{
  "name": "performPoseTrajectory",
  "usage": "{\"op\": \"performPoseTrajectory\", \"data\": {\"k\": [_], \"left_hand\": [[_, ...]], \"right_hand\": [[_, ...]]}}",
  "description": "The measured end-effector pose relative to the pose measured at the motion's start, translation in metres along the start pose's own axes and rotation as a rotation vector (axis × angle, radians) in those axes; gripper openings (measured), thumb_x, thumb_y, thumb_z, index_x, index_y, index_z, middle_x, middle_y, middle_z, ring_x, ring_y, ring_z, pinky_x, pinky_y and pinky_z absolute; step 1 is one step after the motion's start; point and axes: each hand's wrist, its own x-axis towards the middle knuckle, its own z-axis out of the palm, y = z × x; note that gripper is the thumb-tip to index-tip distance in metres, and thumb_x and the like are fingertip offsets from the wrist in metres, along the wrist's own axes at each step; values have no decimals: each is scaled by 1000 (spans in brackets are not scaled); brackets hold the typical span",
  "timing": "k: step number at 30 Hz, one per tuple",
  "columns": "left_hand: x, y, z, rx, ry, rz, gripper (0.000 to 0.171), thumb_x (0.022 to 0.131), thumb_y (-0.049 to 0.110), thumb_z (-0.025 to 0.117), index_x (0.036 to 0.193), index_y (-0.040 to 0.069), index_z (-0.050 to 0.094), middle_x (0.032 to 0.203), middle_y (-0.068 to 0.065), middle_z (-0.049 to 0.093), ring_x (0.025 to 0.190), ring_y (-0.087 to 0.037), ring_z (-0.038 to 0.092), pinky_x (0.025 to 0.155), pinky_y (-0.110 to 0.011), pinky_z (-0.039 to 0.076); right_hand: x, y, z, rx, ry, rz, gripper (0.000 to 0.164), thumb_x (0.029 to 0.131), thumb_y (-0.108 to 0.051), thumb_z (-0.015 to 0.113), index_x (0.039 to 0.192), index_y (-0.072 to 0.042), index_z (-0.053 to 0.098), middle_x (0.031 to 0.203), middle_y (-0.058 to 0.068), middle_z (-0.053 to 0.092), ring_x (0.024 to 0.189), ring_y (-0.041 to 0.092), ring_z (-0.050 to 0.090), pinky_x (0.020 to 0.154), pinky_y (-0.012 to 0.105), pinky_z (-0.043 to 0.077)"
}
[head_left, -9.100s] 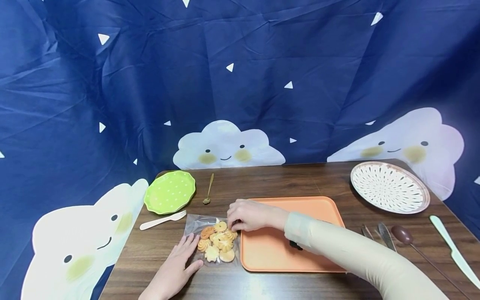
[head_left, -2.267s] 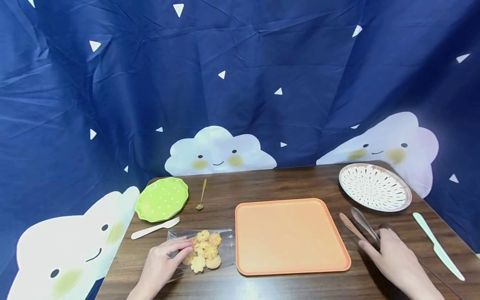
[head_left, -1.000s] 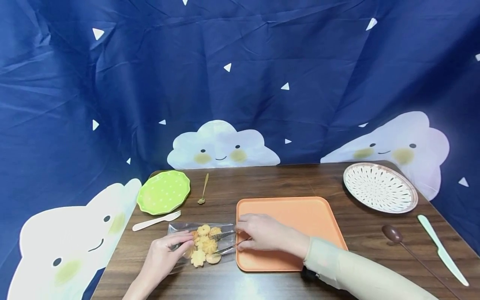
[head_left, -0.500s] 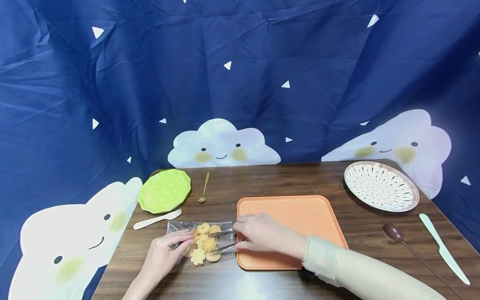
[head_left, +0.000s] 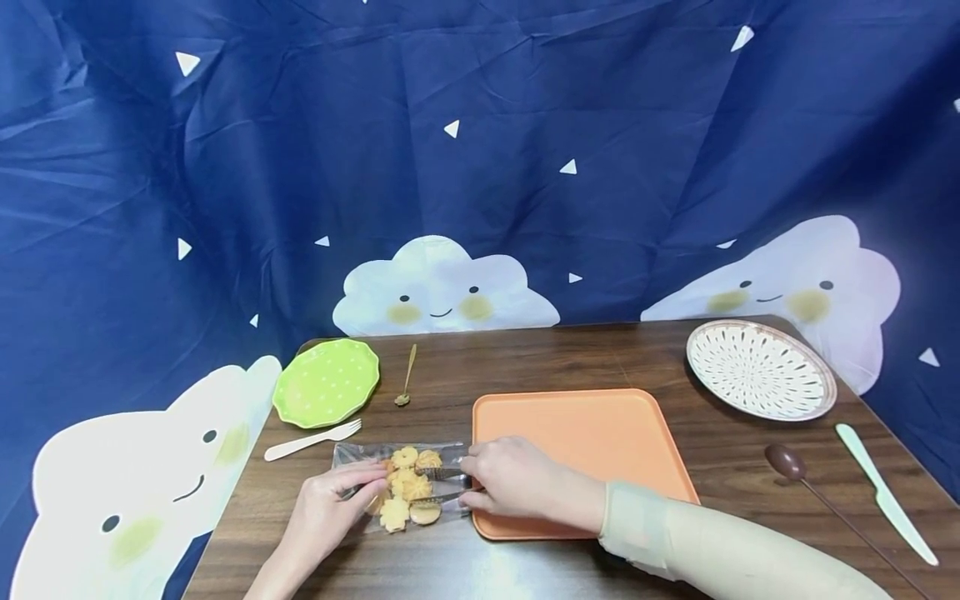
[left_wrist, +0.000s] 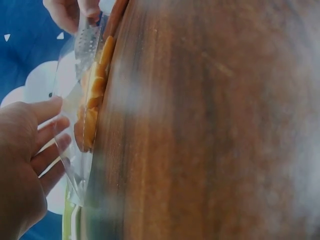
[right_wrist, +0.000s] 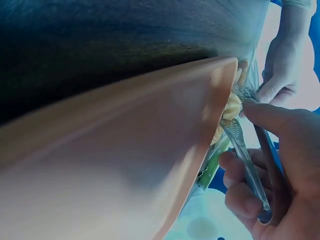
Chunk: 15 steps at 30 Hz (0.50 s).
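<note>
My left hand pinches the left side of a clear plastic bag lying on the table; the left wrist view shows the film lifted at its fingertips. Inside lie several golden cookies of different shapes. From the right, my right hand grips metal tongs low over the near left part of the orange tray. Their perforated tips reach into the bag's right end, on either side of a piped cookie. In the right wrist view the tongs lie between thumb and curled fingers, arms slightly apart.
The orange tray adjoins the bag on the right. Farther left are a green plate, a fork and a small gold spoon. At the right stand a patterned plate, a brown long-handled spoon and a pale green knife.
My right hand left the bag, picked up the tongs from right of the tray and brought them left to the cookies. Their tips have since drawn closer together. My left hand now pinches the bag.
</note>
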Motion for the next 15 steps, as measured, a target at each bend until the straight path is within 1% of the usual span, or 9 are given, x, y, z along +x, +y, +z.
{"op": "performPoseTrajectory", "data": {"k": [4,8,10,12,15], "left_hand": [[1,0,-1,8,-9,12,17,80,17,86,96,23,82,103,8,81,99,-11,77,94,2,45],[2,-3,-3,18,-42,16,15,83,21,84,97,23,82,106,6,80,102,-16,77,96,2,43],[3,-4,-4,18,-56,13,15,84,23,84,98,24,82,107,7,80,104,-18,77,97,2,43],[3,-4,-4,16,-60,0,15,83,23,84,98,24,82,107,9,80,105,-17,76,97,2,43],[2,-4,-4,11,-62,-3,15,84,24,83,98,24,82,107,9,80,105,-16,76,97,2,43]], "right_hand": [[1,1,1,14,20,-7,32,88,-51,71,73,-25,61,69,-15,54,56,1,45,51,24,44],[-1,2,-2,37,48,-18,31,88,-49,72,73,-24,61,68,-16,54,56,0,45,50,24,44],[-3,3,-5,66,63,-11,31,88,-47,72,71,-24,60,67,-16,53,56,-1,44,51,23,43],[-5,5,-8,102,81,4,31,87,-44,74,69,-25,58,66,-16,51,56,-1,42,50,23,40],[-9,8,-8,129,94,26,31,86,-41,76,68,-25,57,64,-17,47,56,-2,37,49,22,36]]}}
